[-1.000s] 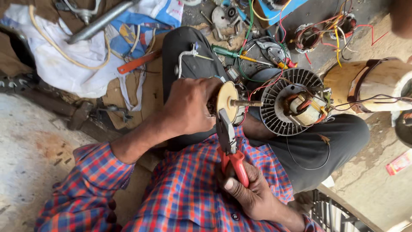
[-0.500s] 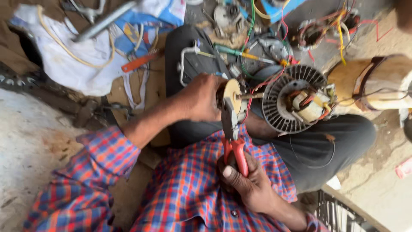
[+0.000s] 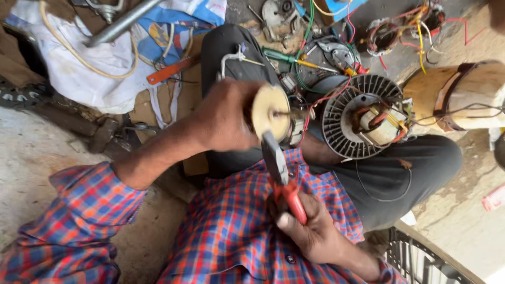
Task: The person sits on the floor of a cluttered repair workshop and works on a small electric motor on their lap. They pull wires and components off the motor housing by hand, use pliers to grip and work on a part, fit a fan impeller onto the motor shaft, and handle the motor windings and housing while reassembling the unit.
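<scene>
Two hands share one small job over the lap, and the largest thing beside them is the round finned motor housing point(image 3: 363, 117) with copper windings, lying just right of the work. One cream-coloured disc-shaped part point(image 3: 270, 111) on a short shaft sits next, its flat face turned toward the camera, shaft running off toward the housing. The left hand point(image 3: 223, 118) is clenched around its far side and is the nearer hand. One pair of red-handled pliers point(image 3: 279, 173) reaches up from below, long axis running from chest to disc, nose touching the disc's lower edge. The right hand point(image 3: 310, 231) grasps the handles, fingers wrapped closed. One green-handled screwdriver point(image 3: 286, 58) lies beyond
</scene>
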